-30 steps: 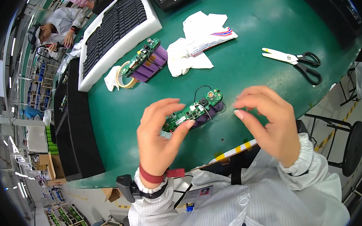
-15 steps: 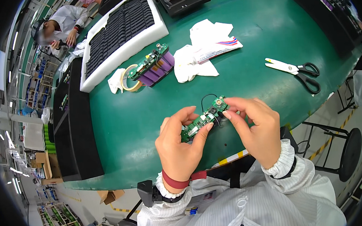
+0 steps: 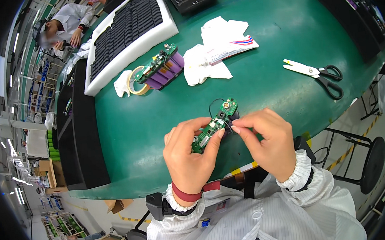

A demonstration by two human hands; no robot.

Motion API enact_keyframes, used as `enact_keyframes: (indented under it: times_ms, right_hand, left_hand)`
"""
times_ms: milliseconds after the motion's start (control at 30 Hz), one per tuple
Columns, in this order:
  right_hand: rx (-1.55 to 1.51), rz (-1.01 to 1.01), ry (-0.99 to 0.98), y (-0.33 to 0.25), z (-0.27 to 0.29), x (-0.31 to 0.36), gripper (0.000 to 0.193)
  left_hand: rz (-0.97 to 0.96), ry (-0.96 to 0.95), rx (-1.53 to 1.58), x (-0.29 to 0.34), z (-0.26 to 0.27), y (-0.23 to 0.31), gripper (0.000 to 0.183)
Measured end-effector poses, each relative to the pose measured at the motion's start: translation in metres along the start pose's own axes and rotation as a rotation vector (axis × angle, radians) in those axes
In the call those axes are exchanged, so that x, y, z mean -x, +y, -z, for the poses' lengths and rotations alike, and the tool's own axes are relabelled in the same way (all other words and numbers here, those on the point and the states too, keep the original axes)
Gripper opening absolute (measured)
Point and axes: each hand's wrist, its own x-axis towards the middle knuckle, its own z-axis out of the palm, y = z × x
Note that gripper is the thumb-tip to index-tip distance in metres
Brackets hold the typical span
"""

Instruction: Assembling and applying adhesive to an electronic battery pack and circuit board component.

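Observation:
My left hand [image 3: 187,147] is closed around a green circuit board [image 3: 210,130], with fingers on its far side and the thumb on the near edge. The board is tilted, and a round metal connector [image 3: 226,104] sits at its upper right end. Dark purple shows under that end; the rest beneath is hidden by my hand. A thin black wire [image 3: 212,101] loops out beyond the board. My right hand [image 3: 269,139] pinches a thin lead [image 3: 227,124] at the board's right side, thumb against forefinger.
Farther off stand a purple battery pack [image 3: 164,73] with a green board, a tape roll [image 3: 131,85], and white wipes [image 3: 195,70] under a tube [image 3: 232,50]. Scissors [image 3: 309,70] lie at right. A foam tray [image 3: 172,25] of black parts and black racks [image 3: 80,141] flank the table. A co-worker [image 3: 67,21] sits far left.
My right fingers have moved from the connector end down and left to the lead at the board's side. The connector end now shows uncovered, and the board has shifted slightly.

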Motion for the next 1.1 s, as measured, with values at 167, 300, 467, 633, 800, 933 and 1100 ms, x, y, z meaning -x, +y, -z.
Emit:
enact_keyframes:
  times_ms: [167,300,467,633,800,933,1100]
  right_hand:
    - [-0.002,0.042,0.038,0.009,-0.007,0.006,0.011]
    - [0.005,0.023,0.04,0.008,-0.008,0.005,0.014]
    - [0.038,0.061,0.094,0.008,-0.015,0.006,0.013]
    - [0.068,-0.016,0.02,0.0,-0.012,0.007,0.01]
    - [0.084,0.005,0.043,0.003,-0.013,0.007,0.01]
    - [0.105,0.008,0.051,0.002,-0.014,0.008,0.01]
    - [0.189,0.037,0.005,0.005,-0.017,0.009,0.012]
  left_hand:
    - [-0.012,-0.007,0.015,-0.002,-0.002,-0.001,0.025]
    - [-0.033,-0.036,0.009,-0.002,-0.001,-0.003,0.023]
    - [-0.022,-0.047,0.019,-0.001,-0.001,-0.003,0.022]
    - [-0.033,-0.04,0.036,0.0,-0.001,-0.003,0.021]
    - [-0.007,-0.059,0.023,-0.001,0.0,-0.001,0.02]
    - [0.043,-0.026,0.074,-0.002,-0.002,-0.001,0.021]
    - [0.05,-0.035,0.103,-0.005,-0.003,-0.005,0.019]
